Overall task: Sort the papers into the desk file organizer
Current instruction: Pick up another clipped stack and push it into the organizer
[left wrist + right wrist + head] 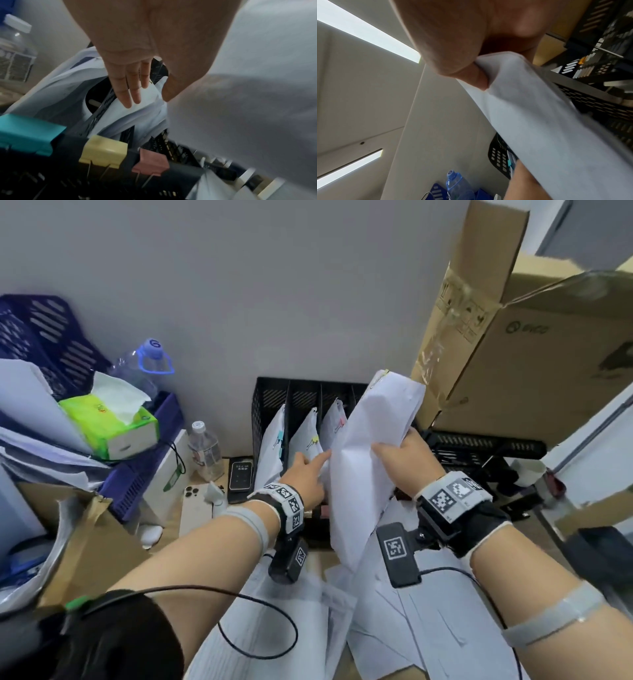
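A black mesh file organizer (270,402) stands against the wall, with clipped white paper bundles (305,436) leaning in three slots. My right hand (400,453) grips a thick white paper stack (370,446) and holds it tilted over the organizer's right side; the thumb pinches its edge (496,75) in the right wrist view. My left hand (306,470) is open, its straight fingers (128,92) resting on a bundle in a slot (145,100), beside the held stack. Teal (29,131), yellow (104,151) and pink (150,161) binder clips sit at the organizer's front.
Loose white sheets (394,628) cover the desk below my arms. A large cardboard box (534,354) stands right of the organizer. Left are a tissue pack (109,422), water bottles (205,450), two phones (197,505) and blue trays (51,337). Another black tray (479,446) lies right.
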